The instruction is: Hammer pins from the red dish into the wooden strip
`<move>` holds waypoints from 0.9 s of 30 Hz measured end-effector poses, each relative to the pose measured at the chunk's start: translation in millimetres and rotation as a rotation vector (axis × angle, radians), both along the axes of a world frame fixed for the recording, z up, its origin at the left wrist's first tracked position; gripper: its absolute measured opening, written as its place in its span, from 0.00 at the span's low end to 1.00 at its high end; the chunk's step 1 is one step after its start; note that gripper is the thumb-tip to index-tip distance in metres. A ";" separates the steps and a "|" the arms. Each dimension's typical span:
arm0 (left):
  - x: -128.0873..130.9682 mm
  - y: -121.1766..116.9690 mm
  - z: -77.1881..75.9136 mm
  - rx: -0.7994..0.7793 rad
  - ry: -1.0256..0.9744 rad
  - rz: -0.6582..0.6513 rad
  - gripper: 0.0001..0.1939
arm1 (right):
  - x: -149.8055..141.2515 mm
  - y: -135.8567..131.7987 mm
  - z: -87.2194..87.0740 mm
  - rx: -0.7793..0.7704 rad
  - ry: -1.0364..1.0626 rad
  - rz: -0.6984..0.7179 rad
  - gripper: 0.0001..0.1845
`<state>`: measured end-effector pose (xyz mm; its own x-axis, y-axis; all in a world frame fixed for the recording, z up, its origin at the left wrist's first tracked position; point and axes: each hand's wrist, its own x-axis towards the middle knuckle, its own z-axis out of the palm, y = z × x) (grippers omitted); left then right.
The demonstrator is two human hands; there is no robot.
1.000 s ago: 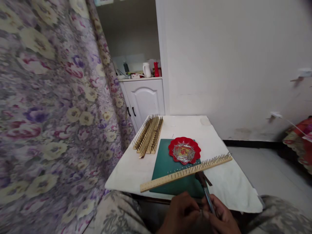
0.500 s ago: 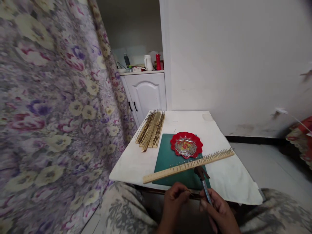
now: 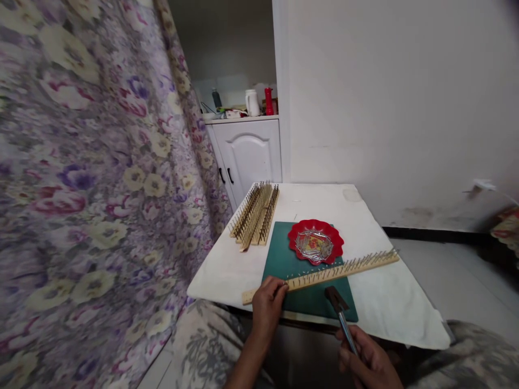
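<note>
A small table (image 3: 227, 275) covered with a white cloth is seen from the near side, its far edge set close to a plain pale wall (image 3: 365, 97). The left of the view is filled by a flowered curtain (image 3: 101, 189) in purple, pink and cream. Beyond it, a white jug (image 3: 252, 102) and a slim red object (image 3: 268, 101) are placed on a white cabinet (image 3: 253, 154). At the table's far left, several wooden strips (image 3: 257, 216) bristling with nails are laid side by side. On the far part of a green mat (image 3: 316, 302), a red scalloped dish (image 3: 314, 223) is set, heaped with loose silvery nails (image 3: 314, 246).

Just in front of the dish, a long, narrow, pale wooden bar (image 3: 324, 277) is laid slantwise across the mat, both ends reaching over the cloth. Upright nails are lined along its middle and right; part of its left is covered by the left hand (image 3: 268, 300), whose fingertips are brought together at the bar; whether a nail is pinched there cannot be told. A hammer (image 3: 344, 321) is gripped by its handle in the right hand (image 3: 367, 356), its dark head pointed towards the bar, over the mat
</note>
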<state>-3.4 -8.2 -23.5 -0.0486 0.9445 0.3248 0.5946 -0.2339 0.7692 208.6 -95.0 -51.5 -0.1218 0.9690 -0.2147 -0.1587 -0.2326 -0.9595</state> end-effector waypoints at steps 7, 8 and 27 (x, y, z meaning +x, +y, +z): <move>-1.6 2.7 -4.2 -0.001 0.075 0.002 0.09 | -1.3 1.1 -1.2 0.014 0.008 -0.059 0.23; -1.5 2.9 -4.6 0.003 0.083 0.001 0.09 | -1.6 1.1 -1.0 0.018 0.012 -0.068 0.23; -2.8 5.7 -5.1 0.020 0.260 -0.021 0.08 | -43.9 46.6 66.0 0.063 -0.036 0.384 0.14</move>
